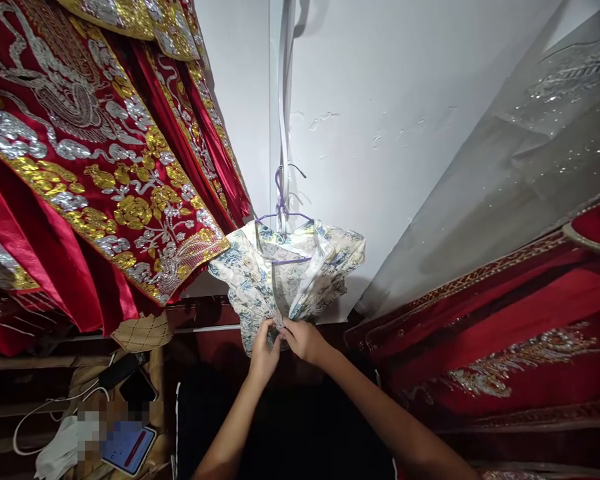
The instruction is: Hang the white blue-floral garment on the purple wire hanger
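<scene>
A short-sleeved floral blouse point(253, 293), white with blue and yellow print, hangs on a purple wire hanger point(281, 193) in front of the wall. Its neckline is open in a V, and the hanger's lower bar shows inside it. My left hand point(265, 350) pinches the fabric at the bottom of the V. Close against it, my right hand point(303, 339) pinches the other front edge at the same spot. The fingertips of both hands meet there, so any button or fastener between them is hidden.
Red embroidered garments point(130, 167) hang at the left, and more red beaded cloth point(500, 340) is at the right. Sheer sparkly fabric point(520, 153) covers the upper right. A lit phone point(129, 448), cables and a white wrapper point(63, 447) lie on a wooden seat at lower left.
</scene>
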Available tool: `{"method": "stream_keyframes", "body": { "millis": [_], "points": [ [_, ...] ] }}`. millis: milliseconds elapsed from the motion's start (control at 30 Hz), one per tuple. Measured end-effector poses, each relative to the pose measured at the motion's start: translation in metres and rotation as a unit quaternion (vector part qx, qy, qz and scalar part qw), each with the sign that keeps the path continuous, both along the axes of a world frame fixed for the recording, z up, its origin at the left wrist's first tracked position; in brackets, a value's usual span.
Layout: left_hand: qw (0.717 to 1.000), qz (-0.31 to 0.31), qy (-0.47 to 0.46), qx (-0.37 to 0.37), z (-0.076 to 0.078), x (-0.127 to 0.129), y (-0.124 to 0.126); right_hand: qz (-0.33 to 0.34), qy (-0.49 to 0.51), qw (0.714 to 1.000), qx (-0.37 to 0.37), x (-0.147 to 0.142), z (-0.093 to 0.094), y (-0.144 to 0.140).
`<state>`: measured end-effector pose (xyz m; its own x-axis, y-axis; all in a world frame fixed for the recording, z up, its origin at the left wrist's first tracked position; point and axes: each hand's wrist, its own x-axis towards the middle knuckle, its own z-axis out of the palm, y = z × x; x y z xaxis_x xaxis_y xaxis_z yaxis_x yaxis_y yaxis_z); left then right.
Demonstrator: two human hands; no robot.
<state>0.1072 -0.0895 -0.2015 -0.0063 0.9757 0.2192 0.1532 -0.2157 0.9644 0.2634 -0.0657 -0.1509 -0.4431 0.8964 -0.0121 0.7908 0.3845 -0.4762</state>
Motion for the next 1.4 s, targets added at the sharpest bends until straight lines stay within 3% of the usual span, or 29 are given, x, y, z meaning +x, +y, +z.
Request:
{"method": "stream_keyframes", "body": {
  "millis": [133, 300, 567, 733, 1133, 1400],
  "points": [
    [0.999, 0.008, 0.034, 0.009, -0.002, 0.016, -0.012, 0.015, 0.007, 0.999, 0.030, 0.013, 0.006, -0.015],
    [0.998, 0.044, 0.028, 0.017, 0.001, 0.026, -0.021, 0.038, -0.001, 0.997, 0.068, 0.009, 0.009, -0.030],
    [0.999, 0.020, 0.025, 0.018, 0.019, 0.015, -0.037, -0.061, 0.116, 0.984, 0.121, 0.014, 0.021, -0.031],
    [0.999, 0.038, -0.003, -0.019, 0.019, 0.011, -0.049, 0.005, 0.141, 0.977, 0.159, 0.023, 0.025, -0.031],
    [0.996, 0.008, 0.092, 0.010, 0.044, -0.005, -0.047, 0.027, 0.133, 0.975, 0.175, 0.024, 0.016, -0.023],
    [0.998, -0.019, 0.050, -0.043, 0.044, 0.004, -0.052, 0.033, 0.186, 0.962, 0.195, 0.016, 0.014, -0.032]
  ]
}}
